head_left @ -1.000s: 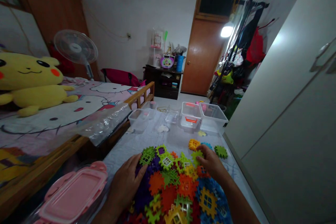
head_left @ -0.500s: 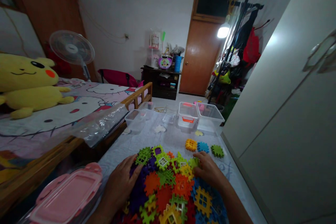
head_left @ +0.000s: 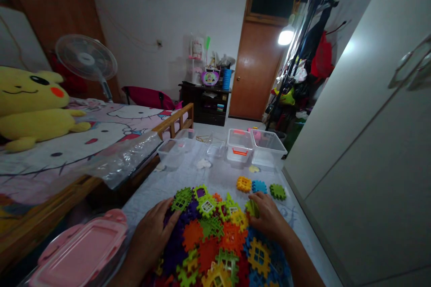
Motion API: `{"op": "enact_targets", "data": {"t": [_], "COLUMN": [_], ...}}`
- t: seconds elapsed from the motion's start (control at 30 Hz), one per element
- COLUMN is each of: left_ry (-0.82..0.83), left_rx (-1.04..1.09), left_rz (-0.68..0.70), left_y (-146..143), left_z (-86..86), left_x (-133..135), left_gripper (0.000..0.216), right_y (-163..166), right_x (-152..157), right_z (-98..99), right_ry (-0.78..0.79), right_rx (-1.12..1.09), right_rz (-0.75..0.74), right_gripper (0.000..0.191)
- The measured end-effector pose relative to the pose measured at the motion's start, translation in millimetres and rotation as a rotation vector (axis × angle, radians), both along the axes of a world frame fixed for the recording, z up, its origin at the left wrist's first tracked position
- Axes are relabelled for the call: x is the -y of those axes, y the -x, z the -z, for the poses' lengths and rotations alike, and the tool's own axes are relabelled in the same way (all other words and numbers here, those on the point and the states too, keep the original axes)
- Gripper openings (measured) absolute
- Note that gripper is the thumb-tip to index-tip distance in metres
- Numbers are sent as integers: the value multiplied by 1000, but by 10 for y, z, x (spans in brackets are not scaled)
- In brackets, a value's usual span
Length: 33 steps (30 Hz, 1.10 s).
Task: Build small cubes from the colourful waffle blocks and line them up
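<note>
A heap of colourful interlocking plastic blocks (head_left: 212, 237) with notched edges fills the lower middle of the head view. My left hand (head_left: 153, 228) lies along the heap's left side, thumb apart from the fingers. Its fingertips are beside a dark green window block (head_left: 182, 199). At the upper right of the heap, my right hand (head_left: 267, 215) has its thumb and fingers closed on a lime-green block (head_left: 252, 208). Beyond that hand, a yellow block (head_left: 244, 184), a blue block (head_left: 259, 186) and a green block (head_left: 277, 191) stand in a row.
Clear plastic bins (head_left: 268, 148) stand at the table's far end. A pink-lidded container (head_left: 82, 251) is at the lower left. On the left runs a wooden bed rail (head_left: 175, 121), with a yellow plush toy (head_left: 37, 112) on the bed. A white cabinet (head_left: 363, 143) borders the right side.
My right hand has pulled the lime-green block slightly clear of its neighbours, and the block is tilted more. The left hand keeps its place on the heap. The whole view has shifted slightly.
</note>
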<state>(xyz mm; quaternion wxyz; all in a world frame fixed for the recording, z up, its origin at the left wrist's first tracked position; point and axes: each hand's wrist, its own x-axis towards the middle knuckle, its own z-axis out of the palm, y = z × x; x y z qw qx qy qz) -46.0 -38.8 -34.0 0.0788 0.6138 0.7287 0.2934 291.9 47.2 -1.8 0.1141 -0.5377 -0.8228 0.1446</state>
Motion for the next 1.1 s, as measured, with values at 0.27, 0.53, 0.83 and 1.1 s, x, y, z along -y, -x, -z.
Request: {"op": "enact_targets", "data": {"t": [0.27, 0.53, 0.83, 1.1], "left_ry": [44, 37, 17, -20], "left_rx": [-1, -1, -28, -42], "left_rz": [-7, 3, 0, -5], "left_y": [2, 2, 13, 8], "left_z": [4, 8, 48, 40], "left_x": [-9, -7, -34, -13], "left_gripper": [59, 58, 56, 49], "right_y": [181, 271, 365, 459], "right_x": [71, 107, 74, 56], "right_z": [-99, -102, -71, 25], "right_ry": [-35, 95, 95, 52], "right_rx": [-61, -106, -205, -13], "right_rz": [-63, -76, 30, 45], "right_gripper": [35, 23, 28, 27]}}
